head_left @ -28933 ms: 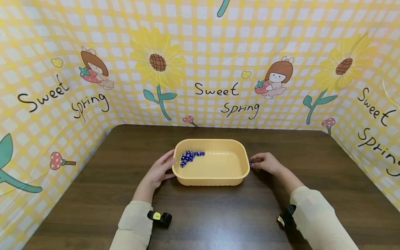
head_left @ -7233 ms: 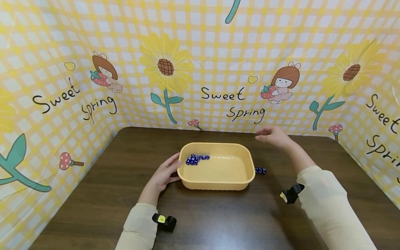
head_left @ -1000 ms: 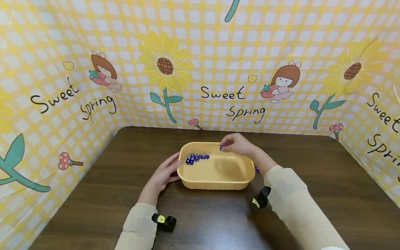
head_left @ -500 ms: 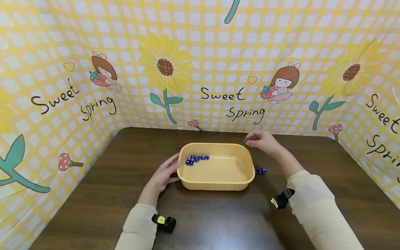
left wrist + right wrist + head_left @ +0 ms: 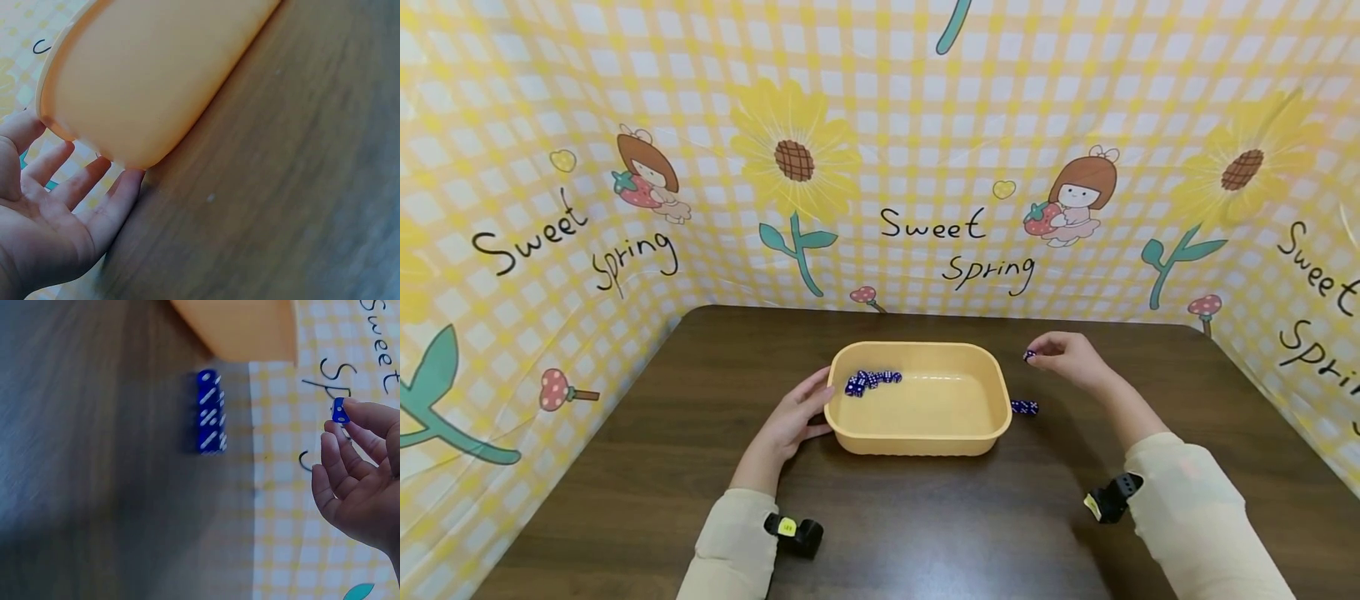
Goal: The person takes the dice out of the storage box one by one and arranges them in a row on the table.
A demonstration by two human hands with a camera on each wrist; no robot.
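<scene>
My right hand (image 5: 1067, 360) pinches a blue die (image 5: 1028, 356) with white dots between thumb and fingertips, raised to the right of the yellow bin (image 5: 917, 446). In the right wrist view the pinched die (image 5: 340, 410) shows clearly, the other fingers loosely bent below it. On the table just beyond the bin's right end lies a straight row of several blue dice (image 5: 1025, 407). More blue dice (image 5: 861, 382) lie loose inside the bin at its left end. My left hand (image 5: 792, 421) rests against the bin's left end, its spread fingertips (image 5: 128, 178) touching the outer wall.
The dark wooden table (image 5: 880, 533) reaches back to a yellow checked cloth (image 5: 910, 108) printed with flowers and lettering, which also hangs at both sides. Black wrist cameras (image 5: 1108, 498) sit on both forearms.
Over the last second the right hand carries the die from above the bin rightward past its rim. The left hand stays put. Since the oldest frame, the row beside the bin has grown.
</scene>
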